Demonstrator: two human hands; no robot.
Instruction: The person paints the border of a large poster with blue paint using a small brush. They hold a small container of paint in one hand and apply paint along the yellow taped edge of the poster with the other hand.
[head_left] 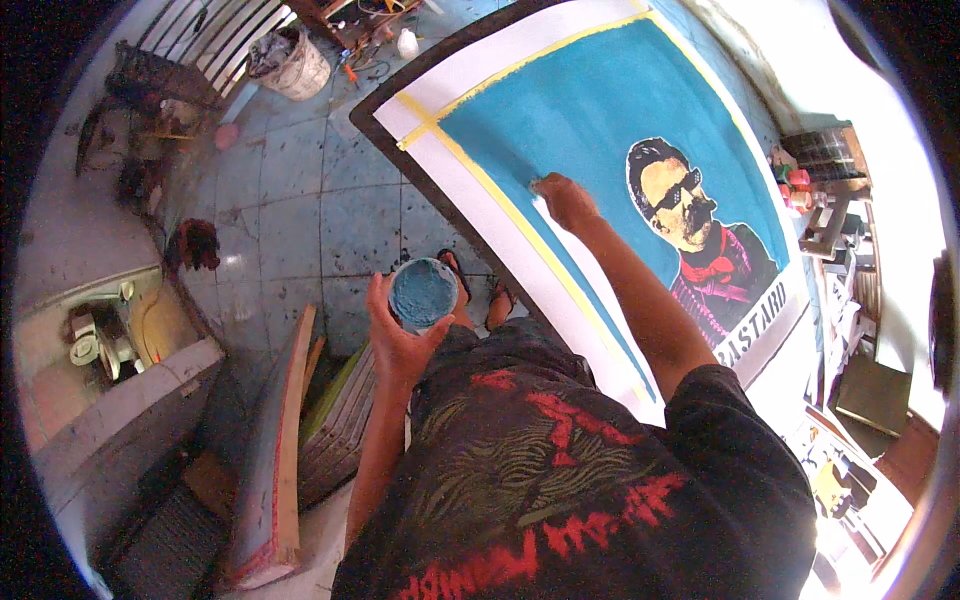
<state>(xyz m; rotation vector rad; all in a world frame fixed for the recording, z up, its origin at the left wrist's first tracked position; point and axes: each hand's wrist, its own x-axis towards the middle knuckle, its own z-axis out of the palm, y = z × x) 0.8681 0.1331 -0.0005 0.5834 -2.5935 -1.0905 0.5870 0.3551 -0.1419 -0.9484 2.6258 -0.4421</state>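
My left hand [402,350] is wrapped round a round tub of blue paint [424,296], held with its mouth facing up. To the right, a large painting [570,100] leans at a slant, with a teal-blue background and a white border. My right hand [568,203] is closed at its left part, against the blue. A small pale tip shows at the fingers, but what they hold is too hidden to name. Beneath this hand runs a white unpainted strip beside the blue. Yellow masking tape [500,207] edges the blue area. A portrait figure with sunglasses [685,210] fills the painting's lower right.
A paint-stained bucket [290,62] stands on the blue tiled floor [350,160] at the far left. Wood-edged panels [290,450] lean by my left forearm. A concrete basin [150,370] lies farther left. Shelves with bottles [800,185] line the right wall.
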